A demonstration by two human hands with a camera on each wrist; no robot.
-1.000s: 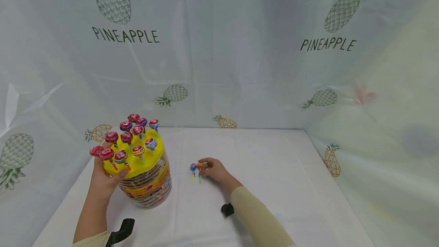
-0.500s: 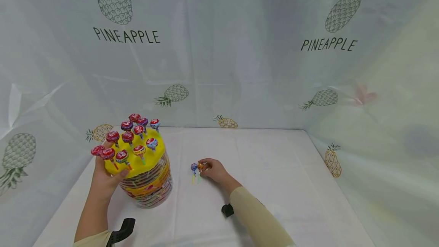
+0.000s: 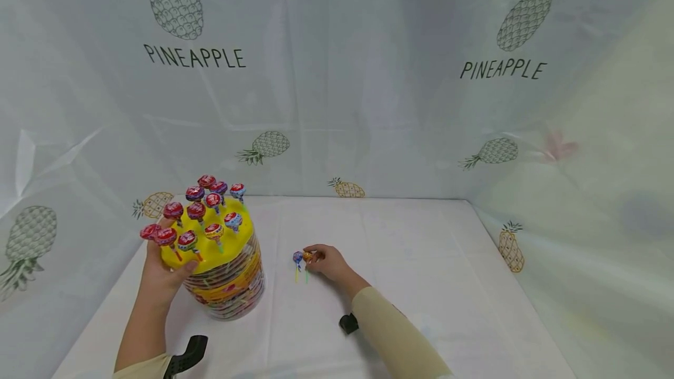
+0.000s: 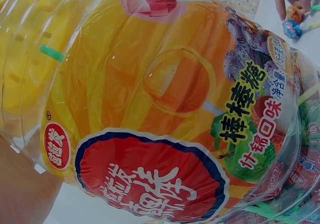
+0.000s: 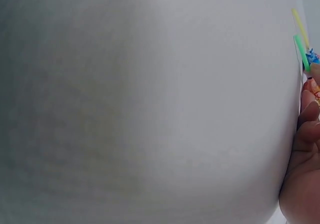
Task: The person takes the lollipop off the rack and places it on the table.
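On the left of the table in the head view stands a clear jar (image 3: 231, 291) with a yellow lid (image 3: 229, 245). Several wrapped lollipops (image 3: 196, 210) stick up from the lid. My left hand (image 3: 162, 276) grips the lid's near left edge, thumb in front; its other fingers are mostly hidden. The jar's printed label (image 4: 165, 99) fills the left wrist view. At mid-table my right hand (image 3: 329, 263) pinches an orange lollipop (image 3: 308, 256) with a green stick. Close beside it is a blue lollipop (image 3: 298, 257) with a yellow stick.
A white cloth (image 3: 411, 274) covers the table. Behind it hangs a pale sheet (image 3: 358, 86) printed with pineapples. Black wrist mounts (image 3: 186, 357) are on both forearms.
The orange lollipop's green stick has shifted slightly at my right fingertips. My left hand keeps its grip on the jar, which stays in place.
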